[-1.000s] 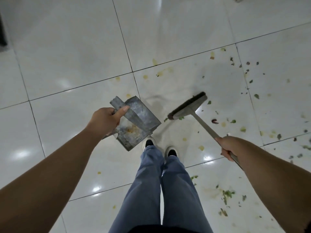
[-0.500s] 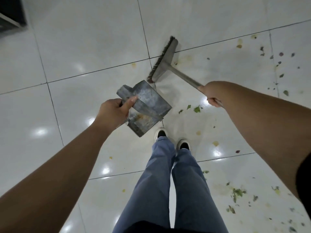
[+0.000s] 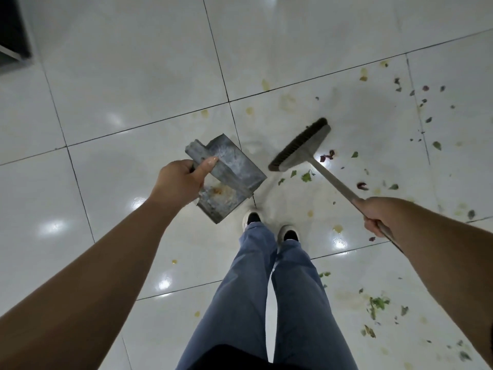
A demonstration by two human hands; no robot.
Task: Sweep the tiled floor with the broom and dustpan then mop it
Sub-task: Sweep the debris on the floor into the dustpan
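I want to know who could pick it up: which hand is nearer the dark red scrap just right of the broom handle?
Right. The right hand grips the broom handle just below the red scrap; the left hand holds the dustpan far across.

left hand (image 3: pixel 179 183) gripping (thumb extended), right hand (image 3: pixel 374 215) clenched

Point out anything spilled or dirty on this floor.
Green leaf scraps and dark bits lie scattered right of the broom, with yellowish smears on the tiles. The dustpan in the left hand holds a little brownish dirt.
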